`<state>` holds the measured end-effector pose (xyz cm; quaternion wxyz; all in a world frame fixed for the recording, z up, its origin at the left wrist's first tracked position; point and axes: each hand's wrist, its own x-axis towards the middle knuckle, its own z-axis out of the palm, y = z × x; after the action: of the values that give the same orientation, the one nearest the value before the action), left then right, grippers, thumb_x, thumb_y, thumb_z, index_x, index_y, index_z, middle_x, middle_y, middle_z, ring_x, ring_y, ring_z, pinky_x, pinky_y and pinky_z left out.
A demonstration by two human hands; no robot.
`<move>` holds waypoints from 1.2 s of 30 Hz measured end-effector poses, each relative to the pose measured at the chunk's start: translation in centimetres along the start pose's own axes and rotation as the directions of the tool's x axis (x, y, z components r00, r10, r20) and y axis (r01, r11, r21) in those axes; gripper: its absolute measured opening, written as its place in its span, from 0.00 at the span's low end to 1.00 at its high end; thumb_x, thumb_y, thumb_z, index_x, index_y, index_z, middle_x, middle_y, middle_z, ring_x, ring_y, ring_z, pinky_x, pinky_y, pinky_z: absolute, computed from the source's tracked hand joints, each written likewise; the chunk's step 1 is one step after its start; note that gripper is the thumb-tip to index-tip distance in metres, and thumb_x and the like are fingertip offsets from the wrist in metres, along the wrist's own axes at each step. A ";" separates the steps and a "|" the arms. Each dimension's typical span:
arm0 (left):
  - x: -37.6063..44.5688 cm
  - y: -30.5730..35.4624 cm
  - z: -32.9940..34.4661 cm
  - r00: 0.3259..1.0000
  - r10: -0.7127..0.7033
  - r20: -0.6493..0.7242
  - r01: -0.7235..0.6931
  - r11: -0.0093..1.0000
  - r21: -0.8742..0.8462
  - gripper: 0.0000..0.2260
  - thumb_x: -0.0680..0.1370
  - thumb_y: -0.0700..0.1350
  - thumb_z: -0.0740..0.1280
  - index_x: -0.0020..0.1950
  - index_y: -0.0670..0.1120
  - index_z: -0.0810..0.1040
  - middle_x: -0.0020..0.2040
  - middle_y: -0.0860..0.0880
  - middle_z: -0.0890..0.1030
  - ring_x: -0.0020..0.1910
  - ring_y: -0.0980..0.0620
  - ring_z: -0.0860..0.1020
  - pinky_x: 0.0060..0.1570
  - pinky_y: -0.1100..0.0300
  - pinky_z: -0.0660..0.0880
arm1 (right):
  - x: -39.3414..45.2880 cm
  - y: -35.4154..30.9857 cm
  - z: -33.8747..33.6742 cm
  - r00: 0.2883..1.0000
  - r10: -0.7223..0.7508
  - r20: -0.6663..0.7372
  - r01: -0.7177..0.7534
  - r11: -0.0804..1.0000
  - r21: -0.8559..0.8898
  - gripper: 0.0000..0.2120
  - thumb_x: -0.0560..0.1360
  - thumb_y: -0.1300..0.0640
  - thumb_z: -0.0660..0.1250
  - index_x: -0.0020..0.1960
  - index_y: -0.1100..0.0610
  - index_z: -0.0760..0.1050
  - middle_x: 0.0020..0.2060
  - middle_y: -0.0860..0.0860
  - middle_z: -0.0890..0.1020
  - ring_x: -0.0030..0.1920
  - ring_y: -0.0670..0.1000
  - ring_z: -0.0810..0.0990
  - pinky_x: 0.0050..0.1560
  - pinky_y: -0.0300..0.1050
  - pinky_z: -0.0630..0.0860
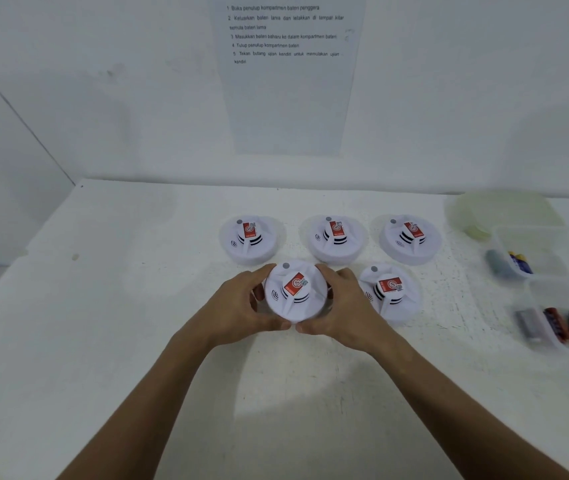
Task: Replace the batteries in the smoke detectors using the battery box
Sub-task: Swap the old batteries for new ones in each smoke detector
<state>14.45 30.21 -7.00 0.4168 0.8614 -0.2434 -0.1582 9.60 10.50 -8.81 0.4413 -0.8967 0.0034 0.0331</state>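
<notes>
White smoke detector [295, 292] is grasped by left hand [241, 306] and right hand [343, 306], hiding its sides.

Head view, looking down, table [103, 341] close

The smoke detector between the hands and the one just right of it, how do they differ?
The held smoke detector is gripped at its rim by the left hand and right hand; the neighbouring smoke detector sits untouched on the table. Their red labels are turned differently. Both are white, round and face up.
</notes>
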 end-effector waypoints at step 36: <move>6.7 -4.3 -8.0 0.986 -0.164 -0.034 0.168 0.951 0.259 0.22 0.58 0.51 0.78 0.48 0.49 0.75 0.46 0.53 0.74 0.50 0.52 0.73 0.46 0.68 0.68 | 13.1 -4.8 -0.2 0.960 0.076 0.268 -0.010 0.971 -0.239 0.53 0.65 0.48 0.81 0.79 0.57 0.54 0.77 0.52 0.65 0.75 0.53 0.65 0.72 0.47 0.64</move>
<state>25.06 33.98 -6.05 0.2866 0.9271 -0.1863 -0.1540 22.89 13.60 -5.68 0.3273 -0.9290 -0.0423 0.1673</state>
